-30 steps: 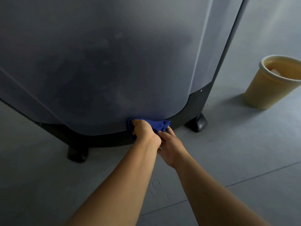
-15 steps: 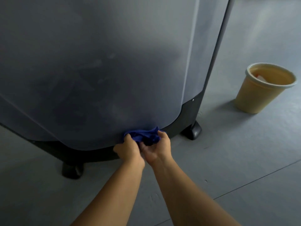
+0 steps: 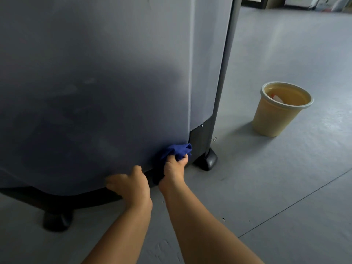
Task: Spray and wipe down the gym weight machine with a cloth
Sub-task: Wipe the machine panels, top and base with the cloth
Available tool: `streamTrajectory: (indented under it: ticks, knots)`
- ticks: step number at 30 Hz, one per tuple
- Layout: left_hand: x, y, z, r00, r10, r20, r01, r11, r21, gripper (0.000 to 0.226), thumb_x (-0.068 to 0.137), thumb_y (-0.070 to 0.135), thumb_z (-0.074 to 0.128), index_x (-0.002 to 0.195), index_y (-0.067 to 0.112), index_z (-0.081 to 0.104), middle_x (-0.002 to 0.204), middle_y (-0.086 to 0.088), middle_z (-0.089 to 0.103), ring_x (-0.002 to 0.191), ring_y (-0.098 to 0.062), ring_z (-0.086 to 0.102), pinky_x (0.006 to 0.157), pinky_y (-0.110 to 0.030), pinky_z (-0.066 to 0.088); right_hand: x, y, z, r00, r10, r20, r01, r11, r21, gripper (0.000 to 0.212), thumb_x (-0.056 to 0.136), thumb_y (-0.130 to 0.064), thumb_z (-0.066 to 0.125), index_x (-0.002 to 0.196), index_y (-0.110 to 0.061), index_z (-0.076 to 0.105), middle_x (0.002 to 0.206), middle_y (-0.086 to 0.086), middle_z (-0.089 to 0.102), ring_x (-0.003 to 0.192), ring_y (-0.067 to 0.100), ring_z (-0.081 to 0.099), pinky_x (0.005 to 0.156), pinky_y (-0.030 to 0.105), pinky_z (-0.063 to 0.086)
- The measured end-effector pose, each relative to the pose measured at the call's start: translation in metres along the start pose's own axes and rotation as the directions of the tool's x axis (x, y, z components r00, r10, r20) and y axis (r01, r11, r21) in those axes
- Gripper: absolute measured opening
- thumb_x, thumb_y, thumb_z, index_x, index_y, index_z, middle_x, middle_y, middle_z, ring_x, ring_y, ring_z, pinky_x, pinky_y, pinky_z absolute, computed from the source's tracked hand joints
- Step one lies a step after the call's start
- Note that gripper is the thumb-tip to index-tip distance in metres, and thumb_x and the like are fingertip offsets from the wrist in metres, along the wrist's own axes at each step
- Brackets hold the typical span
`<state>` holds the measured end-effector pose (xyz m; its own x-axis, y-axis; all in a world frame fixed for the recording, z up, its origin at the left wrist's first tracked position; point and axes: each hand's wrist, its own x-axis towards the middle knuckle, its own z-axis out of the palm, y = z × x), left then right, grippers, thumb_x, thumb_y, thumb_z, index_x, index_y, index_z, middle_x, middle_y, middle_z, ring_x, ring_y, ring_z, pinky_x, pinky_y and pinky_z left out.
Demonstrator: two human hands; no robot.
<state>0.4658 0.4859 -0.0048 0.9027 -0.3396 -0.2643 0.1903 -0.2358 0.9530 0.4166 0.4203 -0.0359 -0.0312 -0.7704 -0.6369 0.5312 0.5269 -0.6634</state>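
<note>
A: What is at the far left?

B: The grey panel [image 3: 95, 82] of the machine fills most of the view. Under it runs a black base [image 3: 57, 199], which stands on a black foot [image 3: 57, 221] on the grey floor [image 3: 276, 187].

A: And the left hand [image 3: 133, 185]?

B: It lies at the lower edge of the panel. Its fingers [image 3: 111, 184] are curled there and seem to touch the edge, and it has no cloth in it. If they really grip the edge, I cannot tell.

A: What is beside it?

B: The right hand [image 3: 174, 166], just to the right. Its fingers [image 3: 184, 160] are closed around a bunched blue cloth [image 3: 179, 149]. The cloth is pressed on the bottom right corner of the panel, where the panel meets the black part of the frame [image 3: 202, 138].

A: What is more to the right?

B: A second black foot [image 3: 208, 161] stands near the cloth. Well apart from the machine, a yellow bucket [image 3: 274, 119] with a pale rim stands on the floor. Something white and red lies inside it, but it is too small to say what it is.
</note>
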Motion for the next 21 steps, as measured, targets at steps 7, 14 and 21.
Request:
streamTrajectory:
  ticks: [7, 14, 21]
  knots:
    - [-0.007, -0.002, -0.007, 0.938, 0.335, 0.093, -0.347, 0.916, 0.202, 0.108, 0.085, 0.030, 0.059, 0.154, -0.013, -0.012, 0.163, -0.032, -0.018, 0.155, -0.037, -0.016, 0.127, -0.045, -0.003, 0.014, -0.019, 0.022, 0.994, 0.066, -0.086, -0.068, 0.998, -0.018, 0.066, 0.099, -0.049, 0.033, 0.161, -0.044, 0.013, 0.168, -0.004, 0.019, 0.146, 0.032, 0.037, 0.118, 0.055, 0.033]
    - [-0.008, 0.001, -0.016, 0.583, 0.789, 0.197, -0.804, 0.523, 0.283, 0.103, 0.084, 0.021, 0.061, 0.160, -0.001, -0.004, 0.164, -0.029, -0.017, 0.156, -0.037, -0.014, 0.125, -0.057, 0.005, 0.032, -0.052, 0.017, 0.897, -0.442, 0.033, 0.424, 0.834, -0.354, 0.069, 0.103, -0.044, 0.012, 0.162, -0.021, -0.012, 0.171, 0.011, -0.009, 0.158, 0.029, -0.001, 0.128, 0.045, 0.005]
    - [0.018, 0.000, -0.016, 0.258, 0.870, 0.419, -0.877, 0.029, 0.479, 0.087, 0.082, 0.021, 0.063, 0.157, -0.003, 0.026, 0.160, -0.041, 0.004, 0.150, -0.057, 0.000, 0.122, -0.063, 0.002, 0.057, -0.071, 0.003, 0.875, -0.483, 0.039, 0.457, 0.796, -0.397, 0.067, 0.104, 0.002, 0.024, 0.162, -0.013, -0.006, 0.171, 0.004, -0.012, 0.158, 0.020, -0.010, 0.126, 0.035, -0.004]
